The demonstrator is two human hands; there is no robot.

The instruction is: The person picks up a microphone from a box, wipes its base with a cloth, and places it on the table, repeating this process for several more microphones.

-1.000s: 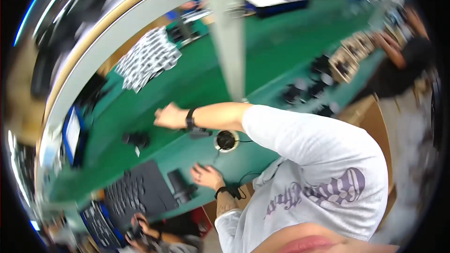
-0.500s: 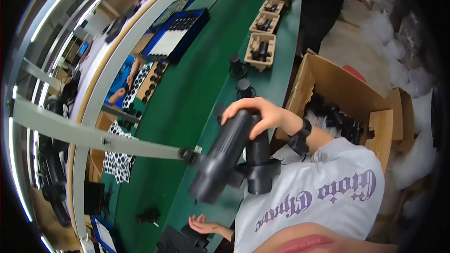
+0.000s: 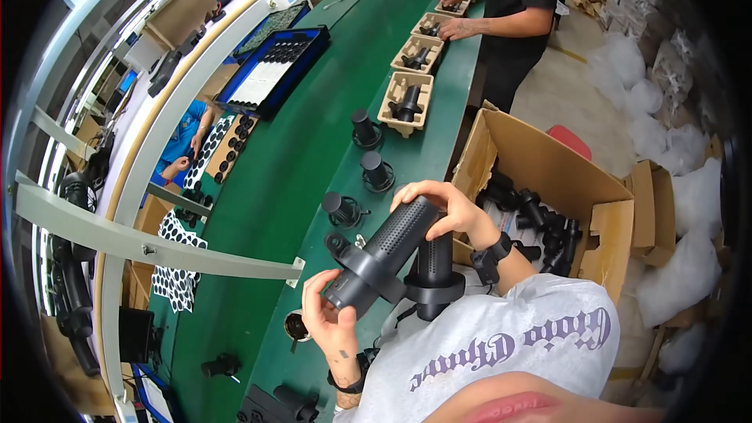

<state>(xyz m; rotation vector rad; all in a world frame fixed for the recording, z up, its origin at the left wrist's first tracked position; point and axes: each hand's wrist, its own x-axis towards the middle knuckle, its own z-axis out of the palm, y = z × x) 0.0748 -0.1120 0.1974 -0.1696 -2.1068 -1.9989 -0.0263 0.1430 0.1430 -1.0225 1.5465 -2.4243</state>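
A black microphone (image 3: 385,236) with a perforated barrel and a ring mount is tilted between my two hands above the bench. My right hand (image 3: 454,210) curls over its upper end. The fingers of my left hand (image 3: 333,321) close round its lower end. A second black microphone (image 3: 435,260) hangs beneath my right hand, close to my shirt; it seems to be in the same grip, though the fingers on it are hidden. Just beyond, black microphones (image 3: 341,210) in ring mounts stand on the green bench (image 3: 323,254).
At right, a cardboard box (image 3: 540,137) holds several black microphones. Pulp trays (image 3: 385,113) with microphones line the bench ahead, where a person in black (image 3: 517,23) works. A metal bar (image 3: 211,260) crosses at left. A small round tin (image 3: 294,326) sits near my left hand.
My left hand has come up and taken hold of the microphone's lower end. The view has shifted, showing more of the bench. Both microphones remain with my right hand.
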